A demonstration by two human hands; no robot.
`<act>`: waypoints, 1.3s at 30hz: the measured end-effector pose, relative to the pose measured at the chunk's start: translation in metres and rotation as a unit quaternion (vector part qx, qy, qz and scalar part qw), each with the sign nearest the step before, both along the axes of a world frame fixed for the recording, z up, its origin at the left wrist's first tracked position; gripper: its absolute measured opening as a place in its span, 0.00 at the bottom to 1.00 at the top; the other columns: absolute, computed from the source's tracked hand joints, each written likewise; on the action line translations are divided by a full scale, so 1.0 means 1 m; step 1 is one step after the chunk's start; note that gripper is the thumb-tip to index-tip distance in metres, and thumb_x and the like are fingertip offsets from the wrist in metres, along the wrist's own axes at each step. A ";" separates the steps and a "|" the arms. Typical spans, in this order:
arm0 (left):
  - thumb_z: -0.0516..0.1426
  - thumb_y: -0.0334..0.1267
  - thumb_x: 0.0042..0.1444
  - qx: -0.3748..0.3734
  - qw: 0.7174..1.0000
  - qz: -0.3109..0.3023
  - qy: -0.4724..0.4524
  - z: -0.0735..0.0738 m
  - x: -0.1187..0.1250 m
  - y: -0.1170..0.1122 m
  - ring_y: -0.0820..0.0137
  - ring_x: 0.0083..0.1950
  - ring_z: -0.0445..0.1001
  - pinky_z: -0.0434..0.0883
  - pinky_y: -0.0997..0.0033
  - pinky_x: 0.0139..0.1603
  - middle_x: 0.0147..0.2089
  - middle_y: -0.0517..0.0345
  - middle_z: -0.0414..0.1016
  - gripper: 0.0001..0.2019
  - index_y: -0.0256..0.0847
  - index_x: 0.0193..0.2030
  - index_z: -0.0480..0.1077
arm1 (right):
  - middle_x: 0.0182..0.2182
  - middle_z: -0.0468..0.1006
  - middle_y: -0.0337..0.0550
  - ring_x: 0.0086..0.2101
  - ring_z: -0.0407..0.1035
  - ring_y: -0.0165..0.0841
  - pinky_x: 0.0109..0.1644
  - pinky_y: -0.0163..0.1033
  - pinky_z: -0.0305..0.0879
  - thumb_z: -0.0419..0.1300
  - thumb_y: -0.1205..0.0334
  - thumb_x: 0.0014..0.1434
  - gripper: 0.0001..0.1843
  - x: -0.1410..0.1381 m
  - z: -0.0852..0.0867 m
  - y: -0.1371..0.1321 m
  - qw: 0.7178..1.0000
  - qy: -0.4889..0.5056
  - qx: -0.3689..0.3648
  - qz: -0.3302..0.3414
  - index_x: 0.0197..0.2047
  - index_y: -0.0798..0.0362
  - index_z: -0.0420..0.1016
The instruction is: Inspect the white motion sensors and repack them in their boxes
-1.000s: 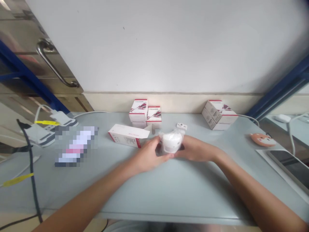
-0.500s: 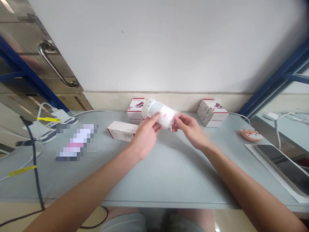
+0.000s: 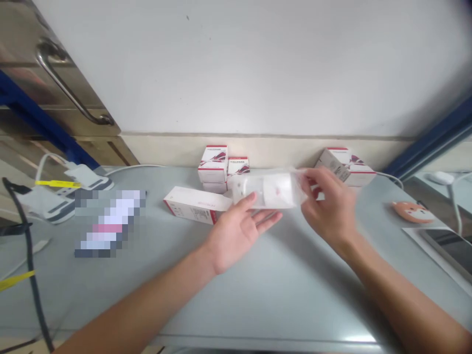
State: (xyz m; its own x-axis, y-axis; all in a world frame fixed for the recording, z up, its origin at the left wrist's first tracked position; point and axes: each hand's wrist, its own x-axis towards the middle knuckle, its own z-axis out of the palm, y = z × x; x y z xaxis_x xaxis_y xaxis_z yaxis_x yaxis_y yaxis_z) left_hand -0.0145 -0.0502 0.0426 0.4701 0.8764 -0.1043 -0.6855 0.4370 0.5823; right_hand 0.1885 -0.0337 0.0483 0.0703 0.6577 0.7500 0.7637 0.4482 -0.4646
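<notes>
A clear plastic bag [image 3: 299,187] with a white device [image 3: 276,191] inside is held between my hands above the table. The device is white with a small reddish mark; its exact kind I cannot make out. My left hand [image 3: 238,231] is palm up, its thumb against the bag's left part and its fingers stretched beneath. My right hand [image 3: 330,206] pinches the bag's right end, fingers closed. Just behind my left hand lies a long white box [image 3: 195,204] with red edges.
Small white-and-red boxes [image 3: 214,164] stand by the wall, with more boxes [image 3: 348,164] at the right. A blurred-out phone-like object [image 3: 110,221], power strip [image 3: 62,204] and cables lie left. An orange animal-faced object [image 3: 413,212] and a dark flat device [image 3: 453,250] are right.
The bagged device has turned from slanting to nearly level and moved right. My left hand has loosened and turned palm up; my right hand has drawn right with the bag's end. The view has shifted.
</notes>
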 end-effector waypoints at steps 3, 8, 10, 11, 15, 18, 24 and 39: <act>0.70 0.34 0.59 0.040 0.999 0.003 0.025 -0.003 0.001 -0.003 0.58 0.61 0.78 0.75 0.52 0.64 0.55 0.50 0.82 0.07 0.39 0.41 0.78 | 0.37 0.83 0.44 0.33 0.74 0.33 0.32 0.37 0.68 0.64 0.57 0.67 0.08 0.000 0.007 -0.002 0.992 0.111 -0.050 0.018 0.45 0.47 0.83; 0.72 0.40 0.57 0.109 0.979 0.030 0.172 -0.014 0.005 -0.006 0.62 0.48 0.82 0.77 0.59 0.52 0.52 0.50 0.83 0.22 0.41 0.56 0.76 | 0.30 0.77 0.42 0.27 0.67 0.32 0.26 0.36 0.61 0.70 0.48 0.61 0.14 0.004 0.006 0.005 0.931 0.287 -0.209 0.082 0.43 0.48 0.84; 0.72 0.42 0.58 0.112 0.974 0.036 0.195 -0.016 0.005 -0.005 0.62 0.46 0.82 0.78 0.58 0.51 0.51 0.49 0.83 0.23 0.41 0.58 0.75 | 0.30 0.75 0.40 0.27 0.64 0.31 0.26 0.36 0.59 0.70 0.45 0.60 0.16 0.006 0.003 0.010 0.902 0.328 -0.260 0.105 0.45 0.47 0.84; 0.71 0.42 0.59 0.106 0.975 0.036 0.191 -0.016 0.005 -0.004 0.61 0.47 0.83 0.78 0.57 0.51 0.52 0.48 0.83 0.22 0.41 0.58 0.76 | 0.31 0.74 0.40 0.28 0.64 0.31 0.27 0.36 0.58 0.69 0.43 0.61 0.18 0.007 0.001 0.011 0.889 0.342 -0.280 0.118 0.46 0.47 0.83; 0.68 0.42 0.63 0.065 0.988 0.032 0.137 -0.018 0.003 -0.001 0.60 0.50 0.83 0.80 0.58 0.51 0.58 0.45 0.82 0.16 0.39 0.55 0.78 | 0.38 0.72 0.42 0.30 0.63 0.31 0.29 0.37 0.59 0.58 0.32 0.66 0.29 0.012 0.000 0.015 0.842 0.360 -0.347 0.203 0.55 0.46 0.80; 0.68 0.41 0.63 0.050 0.989 0.034 0.133 -0.021 0.004 0.000 0.62 0.46 0.84 0.80 0.60 0.50 0.56 0.45 0.83 0.16 0.38 0.55 0.78 | 0.39 0.72 0.41 0.31 0.62 0.31 0.34 0.39 0.60 0.61 0.32 0.65 0.30 0.020 0.002 0.014 0.825 0.313 -0.400 0.248 0.59 0.44 0.77; 0.68 0.41 0.62 0.072 0.982 0.049 0.168 -0.019 0.003 -0.001 0.61 0.46 0.84 0.80 0.58 0.51 0.56 0.47 0.83 0.16 0.40 0.54 0.75 | 0.41 0.73 0.41 0.36 0.61 0.33 0.39 0.41 0.60 0.60 0.30 0.65 0.31 0.030 0.004 0.012 0.795 0.254 -0.440 0.331 0.58 0.44 0.75; 0.73 0.38 0.54 0.320 0.846 0.162 0.394 -0.031 -0.004 0.006 0.52 0.68 0.71 0.70 0.49 0.67 0.70 0.45 0.64 0.43 0.55 0.71 0.56 | 0.27 0.60 0.38 0.27 0.51 0.29 0.25 0.35 0.57 0.72 0.57 0.58 0.16 0.036 0.001 0.028 0.710 0.482 -0.403 0.318 0.26 0.51 0.71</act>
